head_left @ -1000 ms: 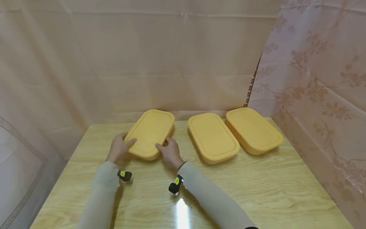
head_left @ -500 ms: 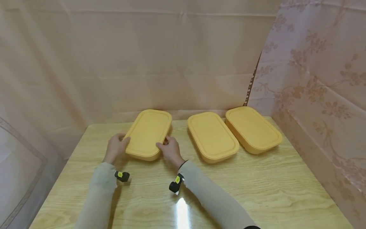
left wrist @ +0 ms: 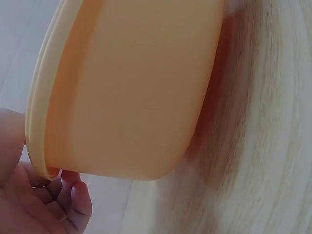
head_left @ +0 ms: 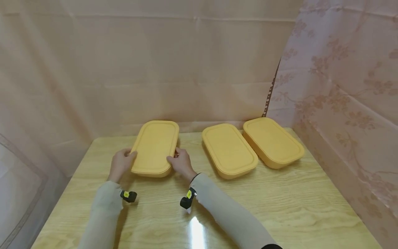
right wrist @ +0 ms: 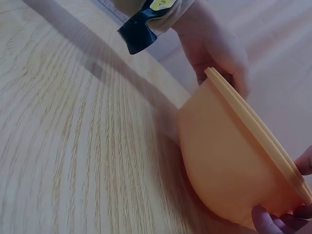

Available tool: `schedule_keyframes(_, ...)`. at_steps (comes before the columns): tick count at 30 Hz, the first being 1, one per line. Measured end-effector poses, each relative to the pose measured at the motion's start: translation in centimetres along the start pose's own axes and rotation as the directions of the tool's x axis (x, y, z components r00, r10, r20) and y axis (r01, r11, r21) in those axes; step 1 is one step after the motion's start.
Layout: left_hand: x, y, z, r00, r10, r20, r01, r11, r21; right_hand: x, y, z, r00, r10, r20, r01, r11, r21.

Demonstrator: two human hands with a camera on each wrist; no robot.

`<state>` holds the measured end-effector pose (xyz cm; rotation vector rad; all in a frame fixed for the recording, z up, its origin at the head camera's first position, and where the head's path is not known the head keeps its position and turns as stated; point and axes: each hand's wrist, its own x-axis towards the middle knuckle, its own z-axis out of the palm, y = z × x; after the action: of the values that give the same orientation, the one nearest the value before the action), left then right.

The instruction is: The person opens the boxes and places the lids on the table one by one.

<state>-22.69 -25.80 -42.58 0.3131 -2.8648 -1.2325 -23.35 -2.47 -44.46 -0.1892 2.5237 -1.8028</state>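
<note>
The left arm, in a pale grey-green sleeve, reaches forward from the near edge. Its left hand [head_left: 121,162] grips the near-left corner of a yellow, rounded-rectangular, plastic-looking lidded box [head_left: 155,148], thumb against the lid's edge and fingers curled beneath the rim. A small black camera with a yellow label [head_left: 129,196] sits at that wrist. The right arm slants in from the lower right; the right hand [head_left: 182,162] pinches the same box at its near-right side, thumb on the lid and fingers under the rim.

The held box is at the back left of the pale wood-grain table [head_left: 264,211]; whether its base touches the table is hard to tell. Well apart to its right rests a matching yellow lidded box [head_left: 230,150], and just beside that, a third yellow lidded box [head_left: 273,142], both angled. All three lids are on, so their contents are hidden.

The held box looks smooth and matte, with a raised outline inside the lid's edge, a projecting rim and walls narrowing toward the base.
</note>
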Motion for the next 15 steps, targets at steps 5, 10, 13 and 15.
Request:
schedule_keyframes(5, -0.4, -0.4, -0.4, 1.0, -0.02, -0.012, 0.02, 1.0, -0.008, 0.1, -0.3, 0.6, 1.0, 0.023, 0.016, -0.023, 1.0, -0.002)
schedule_keyframes(10, -0.4, -0.8, -0.9, 0.999, -0.019, -0.045, 0.018, 1.0, -0.018, 0.3, -0.6, 1.0, 0.999, 0.025, 0.043, -0.026, 0.999, 0.042)
schedule_keyframes(13, -0.6, -0.8, -1.1, 0.998, -0.034, -0.049, 0.033, 0.999, -0.028, 0.3, -0.7, 1.2, 0.998, 0.019, 0.055, -0.022, 0.998, 0.061)
schedule_keyframes(15, -0.8, -0.8, -1.2, 0.998, -0.054, -0.041, 0.052, 0.998, -0.037, 0.2, -0.6, 1.4, 0.998, 0.011, 0.063, -0.016, 0.997, 0.069)
